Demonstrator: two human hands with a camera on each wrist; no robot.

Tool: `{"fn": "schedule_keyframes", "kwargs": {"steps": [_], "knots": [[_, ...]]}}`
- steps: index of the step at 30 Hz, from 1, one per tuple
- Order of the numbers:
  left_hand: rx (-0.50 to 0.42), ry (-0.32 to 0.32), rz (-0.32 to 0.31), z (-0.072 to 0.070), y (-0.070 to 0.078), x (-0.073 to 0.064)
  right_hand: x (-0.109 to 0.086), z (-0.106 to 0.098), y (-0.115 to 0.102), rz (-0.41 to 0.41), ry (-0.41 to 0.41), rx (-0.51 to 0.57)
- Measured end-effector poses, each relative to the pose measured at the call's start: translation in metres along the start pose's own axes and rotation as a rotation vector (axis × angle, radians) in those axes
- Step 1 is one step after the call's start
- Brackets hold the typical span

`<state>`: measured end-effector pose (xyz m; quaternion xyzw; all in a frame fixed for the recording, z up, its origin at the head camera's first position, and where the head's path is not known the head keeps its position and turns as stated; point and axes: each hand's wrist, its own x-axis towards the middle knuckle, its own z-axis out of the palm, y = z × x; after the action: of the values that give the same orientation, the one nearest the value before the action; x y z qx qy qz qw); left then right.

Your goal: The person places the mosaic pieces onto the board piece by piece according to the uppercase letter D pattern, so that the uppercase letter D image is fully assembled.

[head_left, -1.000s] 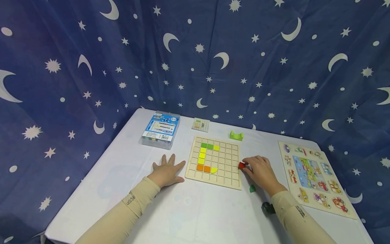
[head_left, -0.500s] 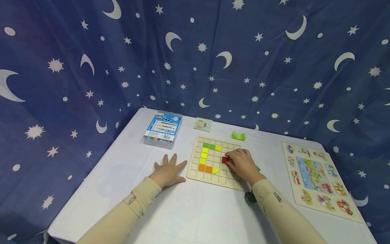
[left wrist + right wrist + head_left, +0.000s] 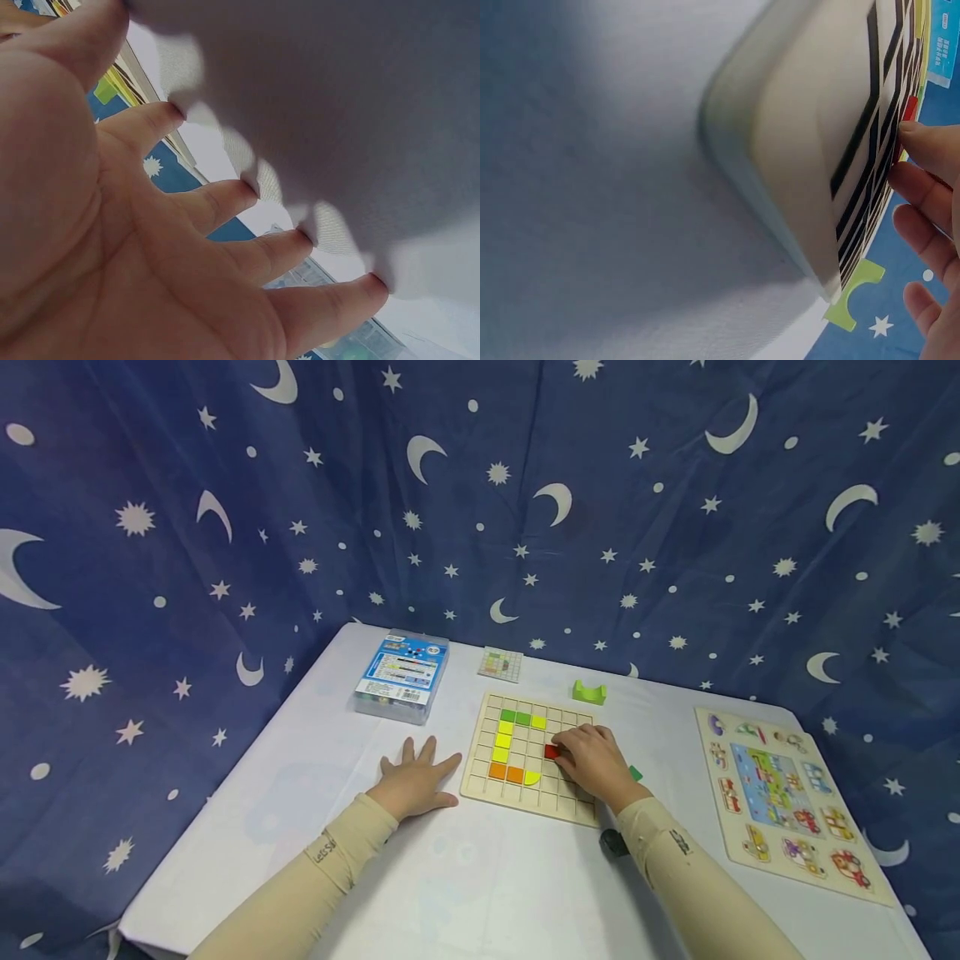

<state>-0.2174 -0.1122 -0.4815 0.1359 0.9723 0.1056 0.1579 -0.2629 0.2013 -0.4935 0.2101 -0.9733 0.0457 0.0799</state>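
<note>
My right hand (image 3: 597,762) is over the right part of a wooden grid board (image 3: 536,802), its thumb and forefinger pinching a red square tile (image 3: 552,752) at the board's surface. In the right wrist view the red tile (image 3: 910,109) shows beside the thumb tip. Green tiles (image 3: 508,716), yellow tiles (image 3: 503,741), orange tiles (image 3: 506,773) and a yellow quarter-round tile (image 3: 532,778) lie in the grid. My left hand (image 3: 411,781) rests with spread fingers on the white cloth, left of the board; in the left wrist view its fingertips (image 3: 375,285) touch the cloth.
A plastic box with a blue label (image 3: 402,675) stands behind the left hand. Behind the board are a small pattern card (image 3: 500,664) and a light green holder (image 3: 589,692). A green piece (image 3: 635,773) lies beyond the right wrist. A picture puzzle board (image 3: 791,810) lies at right.
My right hand has carried the red tile leftward from the board's right edge onto the grid, and in the last half second it has barely moved. The left hand stays in place.
</note>
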Motion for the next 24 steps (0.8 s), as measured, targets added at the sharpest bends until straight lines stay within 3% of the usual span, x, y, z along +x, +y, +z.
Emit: {"fn": "schedule_keyframes", "kwargs": {"steps": [9,16,24], "knots": [[-0.003,-0.003,0.004,0.002,0.001,-0.001,-0.008,-0.009,0.005,0.009,0.010,0.009],[-0.007,-0.008,0.016,0.002,0.002,0.000,-0.026,-0.014,0.032,0.075,0.008,-0.038],[0.006,-0.012,0.011,-0.002,0.001,0.000,-0.050,-0.027,0.065,0.266,-0.065,-0.039]]}}
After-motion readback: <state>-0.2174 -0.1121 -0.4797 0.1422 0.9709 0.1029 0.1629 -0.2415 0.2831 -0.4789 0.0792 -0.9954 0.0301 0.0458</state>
